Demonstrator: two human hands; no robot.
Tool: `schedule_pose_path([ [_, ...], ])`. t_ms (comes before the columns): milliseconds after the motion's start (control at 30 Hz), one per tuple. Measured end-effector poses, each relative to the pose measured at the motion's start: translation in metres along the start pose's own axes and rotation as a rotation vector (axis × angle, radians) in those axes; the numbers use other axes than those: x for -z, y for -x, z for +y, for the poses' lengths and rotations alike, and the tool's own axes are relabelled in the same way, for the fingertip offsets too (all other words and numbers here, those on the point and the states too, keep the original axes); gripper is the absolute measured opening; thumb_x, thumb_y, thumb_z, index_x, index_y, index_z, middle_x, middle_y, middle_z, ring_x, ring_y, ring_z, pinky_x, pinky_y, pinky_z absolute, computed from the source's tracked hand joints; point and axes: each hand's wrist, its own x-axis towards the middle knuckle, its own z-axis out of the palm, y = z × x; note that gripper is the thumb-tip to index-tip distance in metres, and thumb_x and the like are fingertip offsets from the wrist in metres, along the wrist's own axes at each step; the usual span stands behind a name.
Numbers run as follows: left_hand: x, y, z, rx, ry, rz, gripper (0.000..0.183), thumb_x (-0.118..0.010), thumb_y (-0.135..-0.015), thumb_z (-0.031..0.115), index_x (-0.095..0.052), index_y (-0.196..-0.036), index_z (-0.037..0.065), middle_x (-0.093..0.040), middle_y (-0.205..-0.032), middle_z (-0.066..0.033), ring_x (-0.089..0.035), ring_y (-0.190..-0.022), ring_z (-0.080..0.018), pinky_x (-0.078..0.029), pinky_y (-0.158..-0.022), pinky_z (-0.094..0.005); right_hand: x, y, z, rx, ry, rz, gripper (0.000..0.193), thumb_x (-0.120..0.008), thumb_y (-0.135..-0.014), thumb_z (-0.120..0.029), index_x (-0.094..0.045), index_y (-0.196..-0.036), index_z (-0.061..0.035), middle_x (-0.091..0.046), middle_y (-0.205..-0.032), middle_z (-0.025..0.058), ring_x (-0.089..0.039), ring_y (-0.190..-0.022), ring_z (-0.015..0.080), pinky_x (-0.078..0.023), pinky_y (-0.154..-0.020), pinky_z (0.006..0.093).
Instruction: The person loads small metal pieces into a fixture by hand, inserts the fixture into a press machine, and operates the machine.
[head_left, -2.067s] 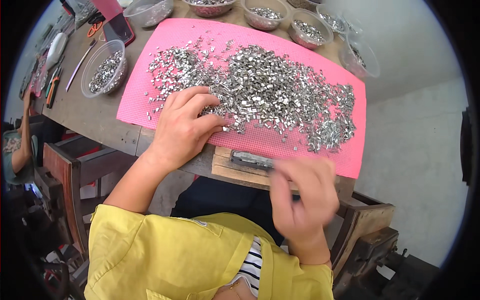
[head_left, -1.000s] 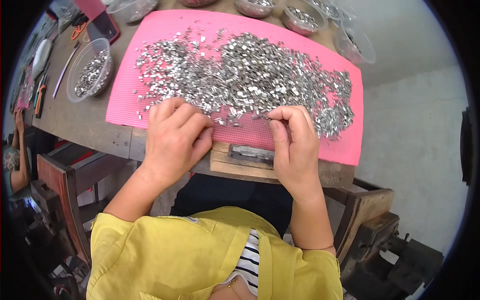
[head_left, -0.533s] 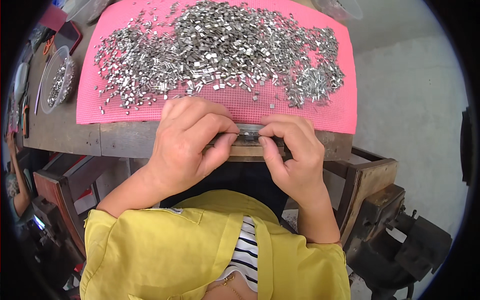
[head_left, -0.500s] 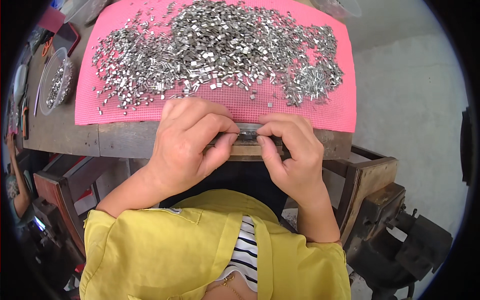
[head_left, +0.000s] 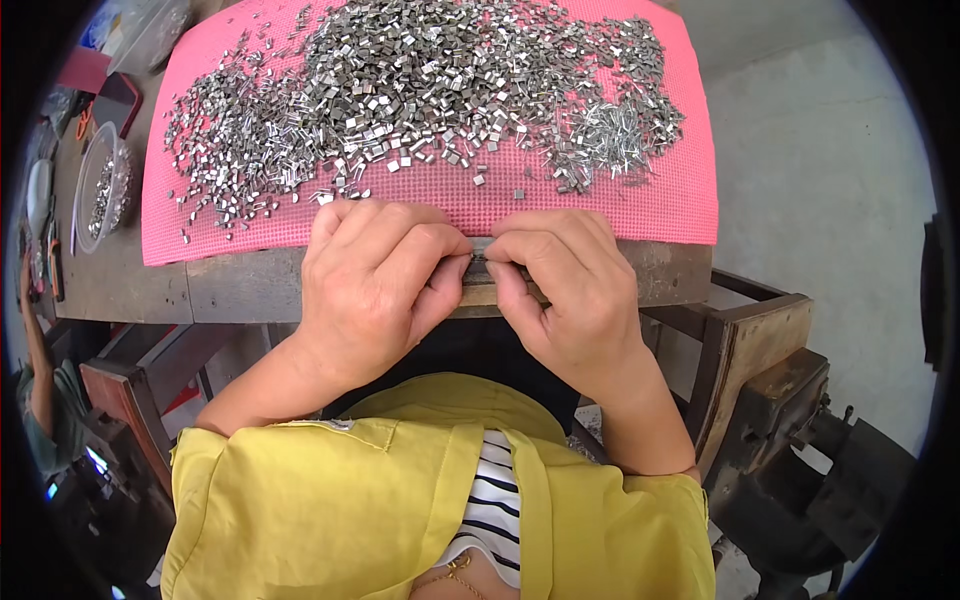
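At the near edge of the bench, my left hand (head_left: 375, 285) and my right hand (head_left: 570, 290) meet with thumbs and forefingers pinched. Between them shows a short bit of a thin dark metal strip (head_left: 480, 246), mostly covered by the fingers. Both hands are closed on it or on something small at it; the fingertips hide exactly what. Just beyond the knuckles lies a pink textured mat (head_left: 430, 205), heaped with small shiny metal pieces (head_left: 400, 90). Thin pin-like pieces (head_left: 615, 135) gather at the pile's right side.
A clear plastic bowl (head_left: 82, 200) of metal bits stands on the wooden bench (head_left: 240, 285) at left. Behind it are a clear tub (head_left: 150, 40) and orange-handled scissors (head_left: 84, 122). A dark vise-like machine (head_left: 800, 480) stands low at right. Another person's arm (head_left: 38, 350) shows far left.
My right hand has moved left, closing the gap to my left hand, so less of the metal strip shows. The view has shifted slightly.
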Motion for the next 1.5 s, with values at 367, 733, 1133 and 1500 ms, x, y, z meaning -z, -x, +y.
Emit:
schedule_pose_path([
  [367, 0.0, 0.001, 0.008, -0.057, -0.163, -0.016, 0.028, -0.08, -0.067, 0.006, -0.07, -0.093, 0.011, -0.07, -0.096, -0.0022, -0.067, -0.084, -0.0224, -0.046, -0.079, -0.0366, 0.007, -0.004, 0.0, 0.082, 0.062, -0.081, 0.022, -0.075, -0.076, -0.001, -0.07, -0.097, -0.0019, -0.069, -0.1, 0.0088, -0.066, -0.09, 0.0276, -0.049, -0.083, 0.0406],
  [733, 0.043, 0.013, -0.047, 0.153, -0.179, 0.162, 0.03, -0.076, -0.08, 0.002, -0.08, -0.109, 0.01, -0.074, -0.116, -0.0089, -0.069, -0.111, -0.0324, -0.049, -0.101, -0.0432, 0.031, 0.011, 0.015, -0.068, 0.161, 0.055, 0.029, -0.078, -0.077, 0.002, -0.076, -0.105, -0.0039, -0.074, -0.104, 0.0096, -0.069, -0.092, 0.0293, -0.05, -0.083, 0.0394],
  [1133, 0.058, 0.006, -0.06, 0.16, -0.319, -0.062, 0.019, -0.084, -0.076, 0.011, -0.082, -0.094, 0.018, -0.071, -0.121, -0.0039, -0.055, -0.132, -0.036, -0.042, -0.106, -0.0476, 0.036, 0.009, 0.019, -0.04, 0.235, 0.076, 0.024, -0.078, -0.079, 0.002, -0.076, -0.103, -0.003, -0.073, -0.101, 0.009, -0.069, -0.092, 0.0273, -0.047, -0.087, 0.0384],
  [1500, 0.065, 0.007, -0.059, 0.246, -0.294, -0.12, 0.016, -0.081, -0.076, 0.007, -0.071, -0.087, 0.008, -0.07, -0.118, -0.0079, -0.055, -0.132, -0.0387, -0.043, -0.107, -0.0488, 0.044, 0.017, 0.04, -0.113, 0.312, 0.139, 0.024, -0.079, -0.077, 0.001, -0.076, -0.1, -0.0046, -0.074, -0.1, 0.0076, -0.069, -0.091, 0.0267, -0.047, -0.088, 0.0388],
])
